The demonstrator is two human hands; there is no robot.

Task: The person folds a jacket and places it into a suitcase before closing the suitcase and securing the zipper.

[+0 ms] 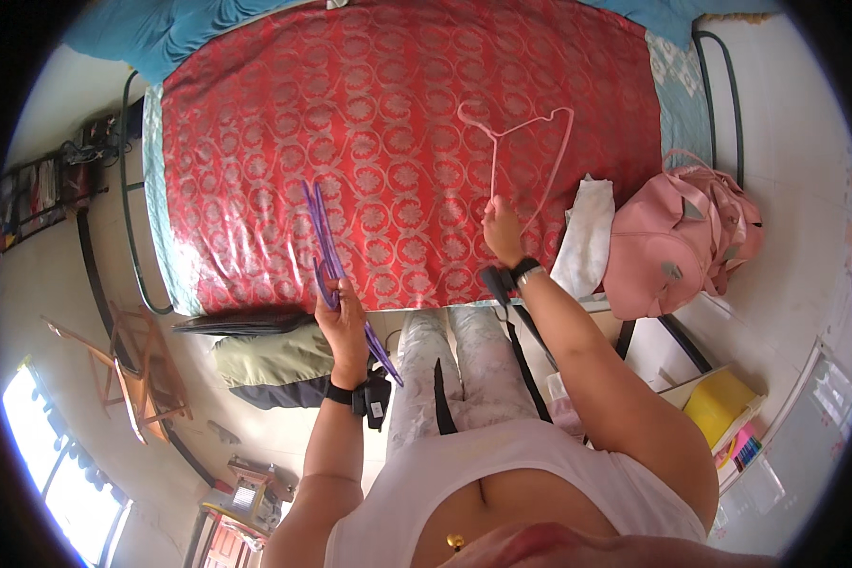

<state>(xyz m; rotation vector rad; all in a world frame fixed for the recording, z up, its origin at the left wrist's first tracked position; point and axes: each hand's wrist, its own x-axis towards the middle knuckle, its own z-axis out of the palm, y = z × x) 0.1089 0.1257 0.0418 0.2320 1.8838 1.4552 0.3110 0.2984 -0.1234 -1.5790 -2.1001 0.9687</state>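
Observation:
My left hand grips purple clothes hangers near the bed's front edge; they are bunched together, and I cannot tell how many there are. In my right hand is a pink clothes hanger, held by one side above the bed, its hook toward the far left. Under both hands spreads a red bed cover with a shiny circular floral pattern. A folded white cloth lies on the bed to the right of my right hand.
A pink bag rests at the bed's right front corner. Metal bed rails stand at both ends. Below the front edge sits a green and black bag. A wooden chair is at left, a yellow container at right.

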